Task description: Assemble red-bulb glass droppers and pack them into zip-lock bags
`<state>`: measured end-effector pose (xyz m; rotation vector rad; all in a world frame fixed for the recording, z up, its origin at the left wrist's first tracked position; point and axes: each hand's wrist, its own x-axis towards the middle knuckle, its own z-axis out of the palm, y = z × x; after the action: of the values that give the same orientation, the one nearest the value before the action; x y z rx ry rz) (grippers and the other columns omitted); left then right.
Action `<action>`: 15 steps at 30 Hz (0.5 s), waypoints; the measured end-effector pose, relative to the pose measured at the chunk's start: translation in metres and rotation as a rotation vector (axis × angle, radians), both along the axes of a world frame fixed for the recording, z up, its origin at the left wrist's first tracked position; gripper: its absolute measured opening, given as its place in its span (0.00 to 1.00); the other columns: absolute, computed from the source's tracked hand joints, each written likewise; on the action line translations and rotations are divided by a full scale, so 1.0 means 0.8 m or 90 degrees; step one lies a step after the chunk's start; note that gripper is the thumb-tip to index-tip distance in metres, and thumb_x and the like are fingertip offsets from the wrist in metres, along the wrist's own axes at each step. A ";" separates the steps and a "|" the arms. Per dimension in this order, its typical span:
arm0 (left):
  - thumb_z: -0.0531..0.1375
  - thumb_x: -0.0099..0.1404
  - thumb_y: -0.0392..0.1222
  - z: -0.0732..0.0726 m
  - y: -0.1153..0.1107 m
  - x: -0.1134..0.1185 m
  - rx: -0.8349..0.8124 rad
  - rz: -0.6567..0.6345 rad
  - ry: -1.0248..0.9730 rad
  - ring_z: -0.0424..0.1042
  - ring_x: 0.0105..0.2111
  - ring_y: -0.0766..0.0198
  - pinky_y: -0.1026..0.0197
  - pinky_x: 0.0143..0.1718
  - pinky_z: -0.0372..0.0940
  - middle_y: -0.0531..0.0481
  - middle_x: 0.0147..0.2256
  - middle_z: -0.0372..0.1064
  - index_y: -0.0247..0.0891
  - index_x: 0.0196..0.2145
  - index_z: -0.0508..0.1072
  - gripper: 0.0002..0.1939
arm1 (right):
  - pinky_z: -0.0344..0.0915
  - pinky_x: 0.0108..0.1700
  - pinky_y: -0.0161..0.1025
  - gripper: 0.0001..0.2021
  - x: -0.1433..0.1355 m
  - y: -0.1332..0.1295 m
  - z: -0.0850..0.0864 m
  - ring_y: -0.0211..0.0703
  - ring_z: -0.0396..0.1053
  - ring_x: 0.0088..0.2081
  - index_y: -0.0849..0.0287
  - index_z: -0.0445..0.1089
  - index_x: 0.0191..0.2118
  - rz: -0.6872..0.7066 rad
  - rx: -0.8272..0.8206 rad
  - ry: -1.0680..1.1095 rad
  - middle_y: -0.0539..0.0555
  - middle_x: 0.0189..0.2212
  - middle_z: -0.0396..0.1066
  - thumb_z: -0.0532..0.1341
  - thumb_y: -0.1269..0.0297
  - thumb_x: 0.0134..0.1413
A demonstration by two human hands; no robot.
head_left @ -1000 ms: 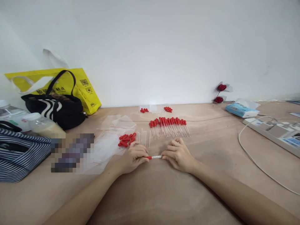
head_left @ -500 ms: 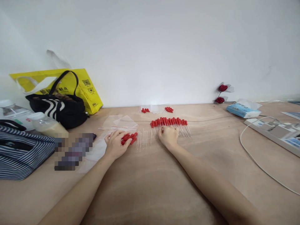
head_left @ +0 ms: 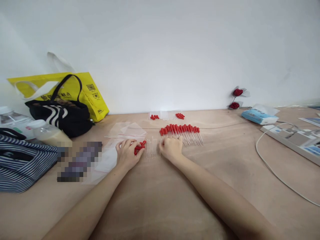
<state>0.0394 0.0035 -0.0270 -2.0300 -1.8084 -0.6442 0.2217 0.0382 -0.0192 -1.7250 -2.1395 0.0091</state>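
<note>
My left hand point(head_left: 128, 152) rests on the table with its fingers curved and apart, cupped over a small pile of red rubber bulbs point(head_left: 142, 144). To the right of that pile lie several thin clear dropper tubes point(head_left: 151, 149), side by side. My right hand point(head_left: 172, 147) is closed, its fingertips pinching at a single clear tube beside them; the fingers partly hide it. Just beyond the right hand is a fanned row of droppers point(head_left: 191, 133), clear tubes with red bulbs on their far ends.
Clear plastic bags point(head_left: 128, 130) lie behind my left hand. Farther back is a bag with red bulbs point(head_left: 180, 116). A phone-like blurred item point(head_left: 81, 161), striped bag point(head_left: 25, 163), bottle point(head_left: 47, 133) and yellow bag point(head_left: 96, 96) stand left; tissues point(head_left: 260, 116) and a power strip point(head_left: 297, 138) right.
My right hand has moved left from the row of droppers to the single loose tube. My left hand has shifted slightly right over the red bulbs.
</note>
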 end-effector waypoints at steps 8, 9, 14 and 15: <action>0.55 0.58 0.42 -0.001 0.006 0.004 0.040 -0.046 -0.004 0.64 0.41 0.52 0.48 0.44 0.52 0.44 0.37 0.69 0.37 0.29 0.71 0.07 | 0.46 0.42 0.49 0.10 -0.026 0.002 0.011 0.51 0.66 0.36 0.63 0.73 0.29 0.029 -0.121 -0.107 0.62 0.30 0.72 0.54 0.72 0.48; 0.55 0.58 0.42 -0.001 0.006 0.005 0.042 -0.052 -0.024 0.64 0.40 0.52 0.48 0.42 0.54 0.44 0.36 0.69 0.37 0.29 0.71 0.08 | 0.46 0.42 0.49 0.10 -0.028 0.003 0.011 0.52 0.66 0.37 0.64 0.73 0.29 0.027 -0.125 -0.112 0.63 0.30 0.72 0.54 0.73 0.47; 0.51 0.61 0.41 -0.005 -0.002 0.016 0.024 -0.165 -0.204 0.66 0.34 0.59 0.57 0.35 0.61 0.46 0.32 0.68 0.36 0.35 0.67 0.09 | 0.48 0.41 0.47 0.11 -0.016 -0.006 0.013 0.54 0.65 0.40 0.66 0.70 0.36 0.038 -0.093 -0.115 0.65 0.34 0.70 0.51 0.74 0.51; 0.50 0.62 0.40 -0.006 -0.005 0.019 0.014 -0.197 -0.237 0.66 0.35 0.60 0.58 0.36 0.62 0.46 0.34 0.68 0.36 0.39 0.66 0.10 | 0.48 0.41 0.47 0.11 -0.006 -0.010 0.011 0.53 0.64 0.41 0.67 0.68 0.38 0.046 -0.075 -0.112 0.65 0.36 0.70 0.50 0.74 0.52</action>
<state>0.0550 -0.0003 -0.0314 -2.3167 -1.6682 -1.1947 0.2170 0.0304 -0.0100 -1.7706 -2.3709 0.0030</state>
